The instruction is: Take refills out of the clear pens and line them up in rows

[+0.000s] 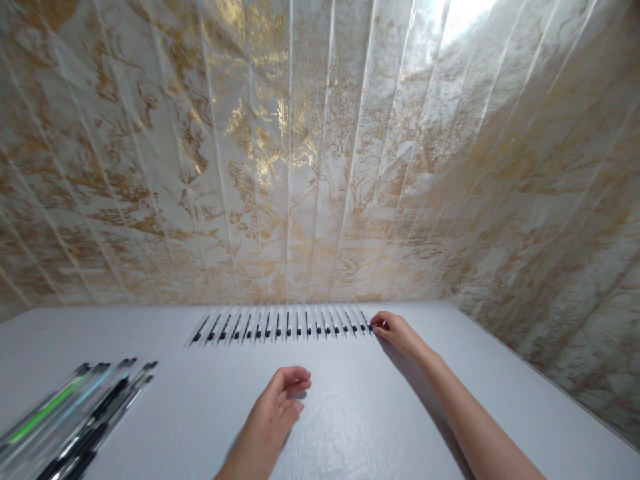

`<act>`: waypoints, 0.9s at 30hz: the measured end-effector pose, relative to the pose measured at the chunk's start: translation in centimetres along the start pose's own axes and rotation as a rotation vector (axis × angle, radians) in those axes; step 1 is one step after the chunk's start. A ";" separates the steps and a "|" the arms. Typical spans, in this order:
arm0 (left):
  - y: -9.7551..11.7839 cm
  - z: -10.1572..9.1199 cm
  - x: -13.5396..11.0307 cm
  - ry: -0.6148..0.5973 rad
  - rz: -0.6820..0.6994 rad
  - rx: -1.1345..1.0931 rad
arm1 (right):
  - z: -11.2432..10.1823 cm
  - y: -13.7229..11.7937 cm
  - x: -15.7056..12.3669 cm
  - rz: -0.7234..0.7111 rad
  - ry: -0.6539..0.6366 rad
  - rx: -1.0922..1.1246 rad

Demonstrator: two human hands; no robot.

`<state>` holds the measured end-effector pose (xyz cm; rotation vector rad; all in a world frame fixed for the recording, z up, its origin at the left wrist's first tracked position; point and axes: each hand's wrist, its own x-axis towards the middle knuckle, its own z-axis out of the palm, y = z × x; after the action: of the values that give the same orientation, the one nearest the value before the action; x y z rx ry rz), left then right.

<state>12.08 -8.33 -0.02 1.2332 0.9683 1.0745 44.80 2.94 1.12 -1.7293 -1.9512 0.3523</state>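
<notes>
A row of several clear pens with black caps lies side by side at the far edge of the white table, against the wall. My right hand reaches to the right end of the row, its fingers pinched on the last pen. My left hand rests near the middle of the table, fingers loosely curled and holding nothing.
A loose bunch of pens, mostly black with one green, lies at the near left of the table. A glossy gold-and-white marbled wall rises behind the table and runs along its right side.
</notes>
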 end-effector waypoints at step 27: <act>3.8 -0.7 -1.9 -0.459 0.188 0.521 | 1.9 0.5 -2.5 0.190 0.439 0.476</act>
<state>10.57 -9.98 3.66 1.9289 0.8024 0.6396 44.40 0.83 -1.22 -1.5190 -1.2729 0.4207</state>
